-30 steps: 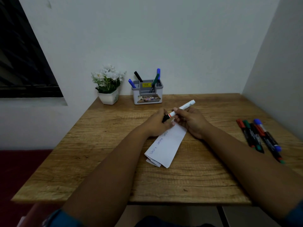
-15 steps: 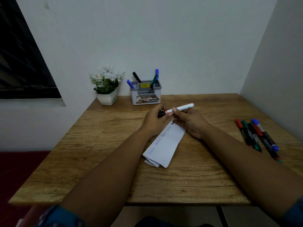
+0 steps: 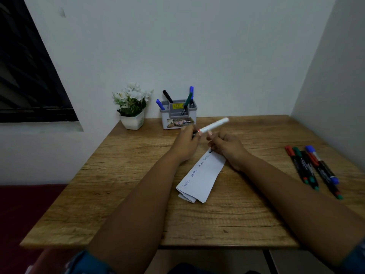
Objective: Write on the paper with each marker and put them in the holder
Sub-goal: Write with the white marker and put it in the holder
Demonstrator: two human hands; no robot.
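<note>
With our left hand (image 3: 186, 142) gripping the white marker (image 3: 214, 125) just above the paper's (image 3: 201, 176) far end and our right hand (image 3: 224, 144) pinching beside it, we judged a loose cap could smear ink.

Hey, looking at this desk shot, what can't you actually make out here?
All in the head view:
- White marker: its dark cap end is hidden inside the left hand grip; motion-blurred.
- Right hand: whether it touches the marker is unclear.
- Handwriting on the paper: too small to read, far end covered by the right hand.
- Holder: labels too small; marker bodies hidden by its walls.
</note>
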